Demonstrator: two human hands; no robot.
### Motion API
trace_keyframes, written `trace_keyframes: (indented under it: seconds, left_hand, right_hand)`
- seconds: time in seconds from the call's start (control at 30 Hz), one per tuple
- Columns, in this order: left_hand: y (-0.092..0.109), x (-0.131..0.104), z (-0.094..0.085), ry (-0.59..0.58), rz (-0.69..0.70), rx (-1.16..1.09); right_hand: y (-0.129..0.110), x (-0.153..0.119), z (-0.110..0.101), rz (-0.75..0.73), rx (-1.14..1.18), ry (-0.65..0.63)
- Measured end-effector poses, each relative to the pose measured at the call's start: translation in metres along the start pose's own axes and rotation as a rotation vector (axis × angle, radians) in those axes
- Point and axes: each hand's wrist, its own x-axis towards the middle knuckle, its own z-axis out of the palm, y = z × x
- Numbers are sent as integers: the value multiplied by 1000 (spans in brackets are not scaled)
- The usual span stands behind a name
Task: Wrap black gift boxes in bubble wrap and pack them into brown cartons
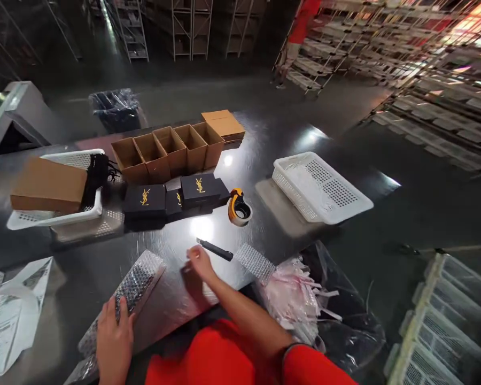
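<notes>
Along the front left of the metal table lies a strip of bubble wrap (144, 267). My left hand (114, 339) rests on it with the fingers stretched out. My right hand (200, 262) is closed over the table, its fingertips curled together; whether anything small is in them I cannot make out. Just beyond it lies a black utility knife (216, 249), blade end towards the left. A tape dispenser (239, 208) stands farther back, beside several black boxes with gold logos (145, 200). Another piece of bubble wrap (254, 261) sits right of the knife.
Open brown cartons (160, 155) stand in a row behind the black boxes, near flat cardboard (224, 125). White baskets (336, 200) sit right and left. Pinkish-white wrapping (292, 294) spills from a bag at the table's right edge. A person in red (299, 32) stands by far shelves.
</notes>
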Motion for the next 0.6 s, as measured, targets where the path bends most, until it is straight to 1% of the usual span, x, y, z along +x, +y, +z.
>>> trace_keyframes:
  seconds: [0.07,0.1,0.13,0.17,0.2,0.23,0.3,0.37,0.43,0.47,0.53,0.57,0.6]
  left_hand:
    - [3,-1,-2,5,-34,59]
    - [6,-1,-3,3,-60,99]
    - [9,-1,-5,-6,-90,138]
    - [12,-1,-7,-21,-118,169]
    - [15,0,-8,-38,-138,190]
    - [18,0,-9,-55,-147,200]
    - [22,1,-11,-86,-156,210]
    - [25,1,-11,-85,-173,221]
    - [28,0,-12,-64,-190,224]
    - [31,0,-12,-53,-199,214]
    - [36,1,-14,-39,-232,168]
    - [37,1,-15,-40,-253,134]
    - [38,2,-16,-46,-272,98]
  right_hand:
    - [-18,48,-70,11,-143,185]
    - [-25,72,-98,9,-257,294]
    - [-31,96,-119,13,-362,365]
    - [-35,116,-133,17,-439,376]
    - [-38,133,-141,28,-526,370]
    - [-39,146,-145,43,-598,340]
    - [-39,160,-148,77,-724,277]
    - [-38,160,-159,93,-804,248]
    - [-36,148,-184,86,-843,240]
    - [-33,136,-199,78,-852,248]
    - [-26,100,-225,31,-818,265]
    - [-21,77,-231,-18,-740,282]
    - [-17,50,-229,-77,-620,271]
